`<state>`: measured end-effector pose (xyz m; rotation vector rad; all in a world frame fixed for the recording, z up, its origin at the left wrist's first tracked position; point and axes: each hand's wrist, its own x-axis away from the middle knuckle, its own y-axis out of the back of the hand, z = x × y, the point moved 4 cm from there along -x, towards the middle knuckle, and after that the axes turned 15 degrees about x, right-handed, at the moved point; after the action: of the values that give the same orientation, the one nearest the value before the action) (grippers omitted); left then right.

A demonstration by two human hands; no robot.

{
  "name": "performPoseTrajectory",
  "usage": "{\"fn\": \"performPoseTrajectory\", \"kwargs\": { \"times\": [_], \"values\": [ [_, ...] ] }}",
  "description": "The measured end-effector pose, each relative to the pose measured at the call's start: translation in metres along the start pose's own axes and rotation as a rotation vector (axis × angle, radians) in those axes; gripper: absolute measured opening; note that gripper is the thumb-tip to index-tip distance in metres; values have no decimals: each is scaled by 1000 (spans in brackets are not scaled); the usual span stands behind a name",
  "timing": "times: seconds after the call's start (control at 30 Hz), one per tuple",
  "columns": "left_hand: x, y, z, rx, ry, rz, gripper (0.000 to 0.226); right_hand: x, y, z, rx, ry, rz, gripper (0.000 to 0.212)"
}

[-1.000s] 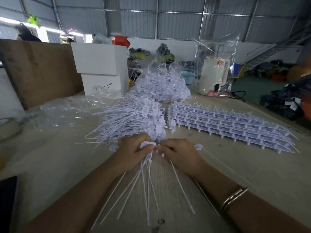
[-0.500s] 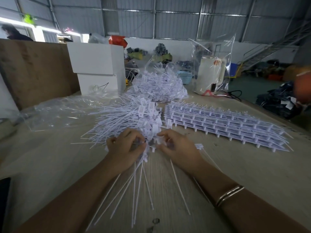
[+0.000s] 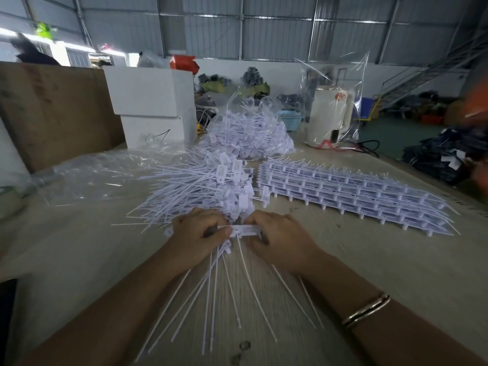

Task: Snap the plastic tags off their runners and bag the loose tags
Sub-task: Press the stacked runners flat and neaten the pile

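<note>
1. Two hands gripping one white plastic tag strip between them, low over the pale wooden worktop.
2. Left hand curled round its left end, thin tails fanning below.
3. Right hand pinching the right end.
4. Loose white tag heap just behind; stacked white runner sheets to the right.

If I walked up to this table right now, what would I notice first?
Probably the big heap of loose white tags in the middle of the table, their thin tails sticking out like straws. Just in front of it, the left hand and right hand together hold a strip of tags. To the right lies a neat stack of unsnapped runners.
</note>
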<state>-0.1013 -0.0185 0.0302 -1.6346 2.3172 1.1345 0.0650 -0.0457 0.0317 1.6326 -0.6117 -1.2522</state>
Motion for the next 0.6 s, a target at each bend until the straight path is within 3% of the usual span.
{"fn": "performPoseTrajectory", "kwargs": {
  "times": [0.1, 0.23, 0.3, 0.5, 0.6],
  "values": [
    [0, 0, -1, 43, -54, -31, 30, -1, -2, -3, -75, -38, 47, 23],
    [0, 1, -7, 65, -135, -68, 19, -3, -3, -7, -350, -110, 35, 30],
    [-1, 0, -8, 50, -154, -80, 28, -3, -4, -6, -417, -127, 31, 30],
    [-4, -2, -4, 226, -20, -66, 29, -4, -4, 2, -538, -158, 4, 24],
    [0, 0, -2, 504, 75, -32, 30, -2, -1, -3, -708, -301, -52, 27]
  ]
}}
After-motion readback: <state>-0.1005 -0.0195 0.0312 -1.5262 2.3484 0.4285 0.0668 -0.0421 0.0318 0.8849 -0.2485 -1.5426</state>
